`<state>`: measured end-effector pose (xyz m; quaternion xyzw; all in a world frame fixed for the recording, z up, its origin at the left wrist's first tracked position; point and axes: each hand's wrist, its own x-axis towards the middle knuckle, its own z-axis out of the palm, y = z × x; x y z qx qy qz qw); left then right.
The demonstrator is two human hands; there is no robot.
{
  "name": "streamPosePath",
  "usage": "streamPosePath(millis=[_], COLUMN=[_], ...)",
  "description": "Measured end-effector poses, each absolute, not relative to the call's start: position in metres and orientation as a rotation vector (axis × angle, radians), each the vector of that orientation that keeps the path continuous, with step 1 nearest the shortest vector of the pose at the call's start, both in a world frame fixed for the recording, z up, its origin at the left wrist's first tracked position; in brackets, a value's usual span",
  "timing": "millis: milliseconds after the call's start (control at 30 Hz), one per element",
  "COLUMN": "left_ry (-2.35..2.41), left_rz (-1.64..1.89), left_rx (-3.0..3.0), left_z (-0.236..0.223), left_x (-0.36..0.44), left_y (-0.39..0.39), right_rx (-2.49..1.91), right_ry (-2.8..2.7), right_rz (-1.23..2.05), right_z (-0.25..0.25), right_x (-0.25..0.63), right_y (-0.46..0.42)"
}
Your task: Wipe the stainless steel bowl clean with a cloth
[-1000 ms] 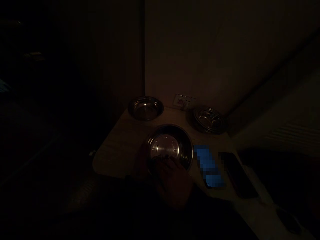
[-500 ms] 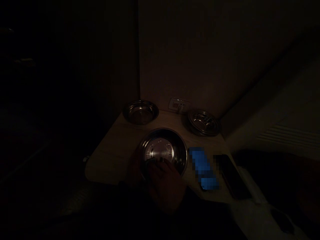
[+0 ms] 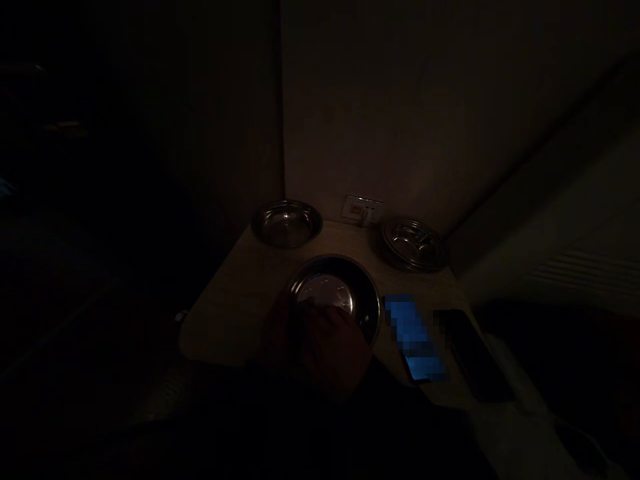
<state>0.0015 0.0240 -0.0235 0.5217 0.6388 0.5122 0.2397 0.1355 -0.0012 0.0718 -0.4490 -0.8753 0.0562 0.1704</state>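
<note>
In very dim light, a shiny steel bowl point(image 3: 374, 300) stands on the small wooden table in front of me. My left hand point(image 3: 276, 330) is at its left rim, closed against the side, though its fingers are barely visible. Over the near part of the bowl, my right hand point(image 3: 337, 343) reaches in with bent fingers. A dark patch lies under and beside these fingers. Whether it is a cloth or only shadow cannot be made out. Both forearms are lost in dark sleeves.
A steel dish point(image 3: 287, 227) sits at the table's back left corner. Several stacked steel dishes point(image 3: 413, 245) are at the back right. Right of the bowl lie a lit phone point(image 3: 415, 337) and a dark phone point(image 3: 477, 360). A wall socket point(image 3: 363, 209) with a plug is behind the table point(image 3: 220, 307).
My right hand has shifted up and left within the bowl, its fingers more bent and covering more of the base. The whole view has moved slightly, so things appear further right.
</note>
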Motion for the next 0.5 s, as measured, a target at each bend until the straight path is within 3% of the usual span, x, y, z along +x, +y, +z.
streamPosePath(millis=[500], left_ry=[1.732], left_rz=[1.442], left_rx=[1.44], left_z=[-0.024], left_x=[0.006], left_y=[0.018], right_rx=[-1.282], right_ry=[-2.512], right_rz=[0.15], right_z=[0.072], right_x=[0.141], right_y=[-0.006])
